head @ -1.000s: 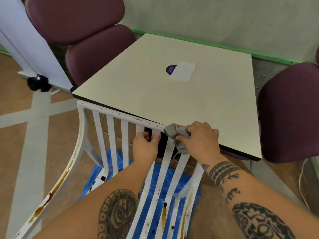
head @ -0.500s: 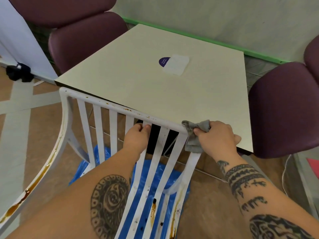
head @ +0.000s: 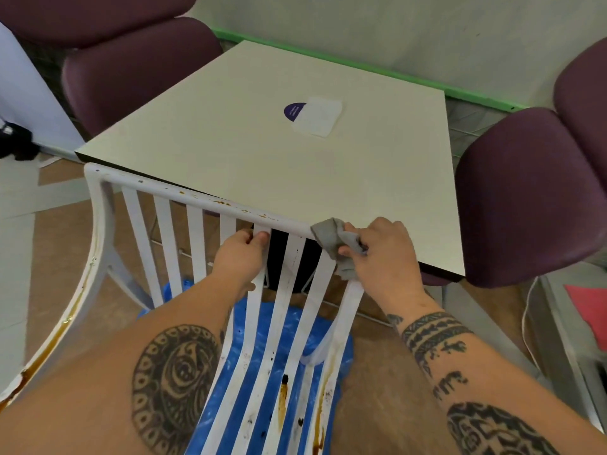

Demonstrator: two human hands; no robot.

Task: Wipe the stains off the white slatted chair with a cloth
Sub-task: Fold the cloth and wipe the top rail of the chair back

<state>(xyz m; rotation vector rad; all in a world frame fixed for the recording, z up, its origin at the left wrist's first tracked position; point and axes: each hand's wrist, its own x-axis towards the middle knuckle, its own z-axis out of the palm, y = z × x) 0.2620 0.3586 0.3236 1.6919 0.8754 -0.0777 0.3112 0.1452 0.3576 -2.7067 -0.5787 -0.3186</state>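
Observation:
The white slatted chair [head: 141, 231] lies tipped toward me, its top rail against the table edge. Brown stains speckle the rail, run down the left side frame and streak the lower slats. My left hand [head: 241, 257] grips one middle slat just under the rail. My right hand [head: 382, 254] holds a bunched grey cloth [head: 335, 239] pressed over the right end of the rail, where the outer slat meets it.
A cream table [head: 262, 152] with a purple-and-white card [head: 313, 116] stands right behind the chair. Maroon padded chairs sit at the back left [head: 131, 67] and at the right [head: 532, 192]. A blue plastic sheet [head: 285, 333] lies on the brown floor under the slats.
My right hand slid the cloth rightward along the top rail to its right corner. My left hand kept its grip on the slat. The view shifted slightly.

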